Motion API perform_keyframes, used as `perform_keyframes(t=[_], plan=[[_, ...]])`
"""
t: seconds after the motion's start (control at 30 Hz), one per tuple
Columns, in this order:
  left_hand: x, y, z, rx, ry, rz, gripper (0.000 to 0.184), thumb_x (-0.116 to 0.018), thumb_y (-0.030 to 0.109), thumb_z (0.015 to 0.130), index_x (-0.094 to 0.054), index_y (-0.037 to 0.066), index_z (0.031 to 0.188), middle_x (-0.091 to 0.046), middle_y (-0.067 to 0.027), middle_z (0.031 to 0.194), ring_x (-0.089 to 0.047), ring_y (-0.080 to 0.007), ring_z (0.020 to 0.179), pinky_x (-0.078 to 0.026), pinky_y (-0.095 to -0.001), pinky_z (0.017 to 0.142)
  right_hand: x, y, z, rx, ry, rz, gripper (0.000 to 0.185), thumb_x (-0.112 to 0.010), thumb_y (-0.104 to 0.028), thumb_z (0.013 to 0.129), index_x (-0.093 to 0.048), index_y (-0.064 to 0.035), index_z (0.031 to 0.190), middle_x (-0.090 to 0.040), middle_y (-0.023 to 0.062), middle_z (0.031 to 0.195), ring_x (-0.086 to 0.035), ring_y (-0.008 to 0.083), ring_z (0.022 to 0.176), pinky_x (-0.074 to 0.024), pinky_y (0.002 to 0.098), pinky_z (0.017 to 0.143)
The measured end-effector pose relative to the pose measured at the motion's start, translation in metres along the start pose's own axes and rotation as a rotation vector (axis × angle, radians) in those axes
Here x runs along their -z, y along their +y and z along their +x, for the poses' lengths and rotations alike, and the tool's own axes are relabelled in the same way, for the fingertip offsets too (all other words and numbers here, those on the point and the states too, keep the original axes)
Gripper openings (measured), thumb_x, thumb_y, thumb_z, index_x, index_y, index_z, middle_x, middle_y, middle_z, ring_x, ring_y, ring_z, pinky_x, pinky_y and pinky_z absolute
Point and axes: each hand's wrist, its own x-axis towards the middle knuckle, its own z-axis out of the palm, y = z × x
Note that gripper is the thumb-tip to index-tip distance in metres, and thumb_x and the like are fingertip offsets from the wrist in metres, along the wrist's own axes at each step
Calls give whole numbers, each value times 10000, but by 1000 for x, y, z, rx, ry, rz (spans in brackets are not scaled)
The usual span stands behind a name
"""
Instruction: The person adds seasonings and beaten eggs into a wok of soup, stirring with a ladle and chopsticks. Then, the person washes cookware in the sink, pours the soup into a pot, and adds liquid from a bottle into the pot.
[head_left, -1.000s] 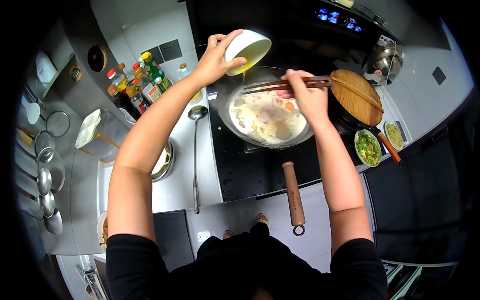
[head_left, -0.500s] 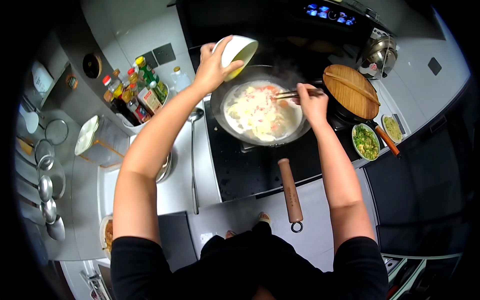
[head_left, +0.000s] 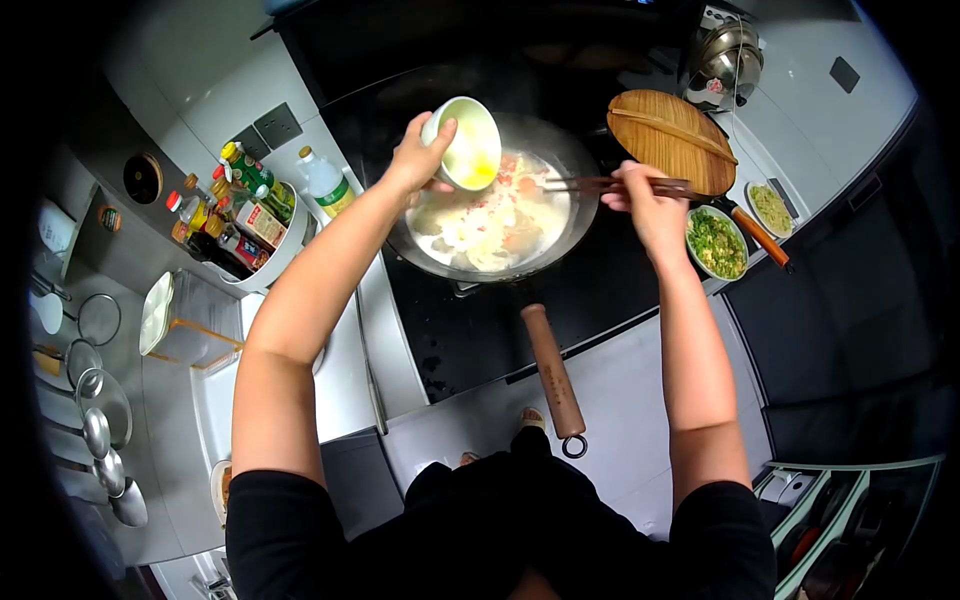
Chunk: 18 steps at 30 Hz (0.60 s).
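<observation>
**Lot: one white bowl over one pan, two hands engaged**

Item 1. White bowl [head_left: 470, 135]: clamped in my left hand [head_left: 414, 163], fingers and thumb about its side. Tilted, its mouth turned toward my view and the right; a little yellow liquid inside, low on the wall. Whether any is falling, I cannot tell.

Item 2. Chopsticks [head_left: 589, 184]: one dark pair, clamped in my right hand [head_left: 650, 215]. Long axis runs across my view, tips pointing left over the pan; I cannot tell whether they touch the food.

Item 3. Pan [head_left: 584, 202]: round and dark, on the black stove [head_left: 470, 350], holding pale food [head_left: 488, 228] flecked with red. Wooden handle [head_left: 553, 372] points toward the wearer, untouched by either grip.

Item 4. Key relation: the bowl is above the far left part of the pan, with the chopstick tips to its right, apart from it. The left grip has the bowl; the right comes in from the opposite side.

Item 5. Surroundings: wooden lid [head_left: 668, 142] beyond the right hand; dish of chopped greens [head_left: 716, 244] and smaller dish [head_left: 769, 210] at the right; bottles [head_left: 240, 205] grouped on the left tabletop [head_left: 340, 400].
</observation>
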Motion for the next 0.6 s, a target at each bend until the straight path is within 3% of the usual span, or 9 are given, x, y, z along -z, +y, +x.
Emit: perform_keyframes(t=[0.03,0.13,0.23,0.27,0.3,0.37,0.4,0.6], plan=[[-4,0,-8,-2,-35,13,677,-559,465,773,-290,123,1291,-429,-168,1176,-573,-251,877,-542,-270,480,4,-3,-2,26,101,162,224,-520,-148,845,-583,63,806,-591,116,686,-596,154,552,-501,221,518],[-18,-14,-22,-3,-167,79,698,-561,465,772,-264,117,1300,-420,-193,1182,-593,-251,806,-540,-263,480,14,-14,-16,9,212,231,245,-510,-169,856,-570,68,844,-596,130,740,-608,182,585,-512,236,525],[-37,-19,-38,3,-232,193,676,-553,474,771,-264,179,1307,-308,-229,1216,-526,-293,937,-536,-245,501,16,-14,-30,13,236,272,254,-505,-180,863,-565,66,851,-595,133,763,-612,191,602,-514,239,534],[-40,-16,-44,10,-297,237,688,-562,493,754,-260,223,1310,-264,-248,1208,-425,-362,1048,-525,-328,654,18,-14,-34,21,226,290,256,-501,-183,866,-562,65,855,-595,135,773,-613,196,609,-515,240,539],[-44,-24,-41,11,-304,239,688,-562,493,754,-260,223,1310,-264,-248,1208,-425,-362,1048,-525,-328,654,20,-15,-37,17,233,289,256,-501,-183,866,-562,65,855,-595,135,773,-613,196,609,-515,240,539],[-53,-46,-32,-194,-199,626,669,-561,461,773,-294,144,1299,-326,-279,1184,-432,-361,1058,-471,-413,766,25,-19,-42,39,255,268,260,-495,-188,870,-558,64,865,-593,138,779,-615,199,617,-515,244,545],[-56,-44,-37,-233,-211,634,683,-579,465,753,-295,170,1300,-327,-309,1131,-358,-418,1089,-336,-440,910,27,-21,-45,49,264,270,267,-486,-195,875,-559,62,869,-591,140,776,-615,201,625,-513,246,553],[-75,-52,-44,-242,-214,778,687,-598,466,733,-294,218,1297,-350,-296,1102,-310,-434,1091,-291,-427,931,36,-29,-57,92,295,264,281,-476,-209,879,-561,59,872,-590,145,776,-616,204,635,-512,248,568]])
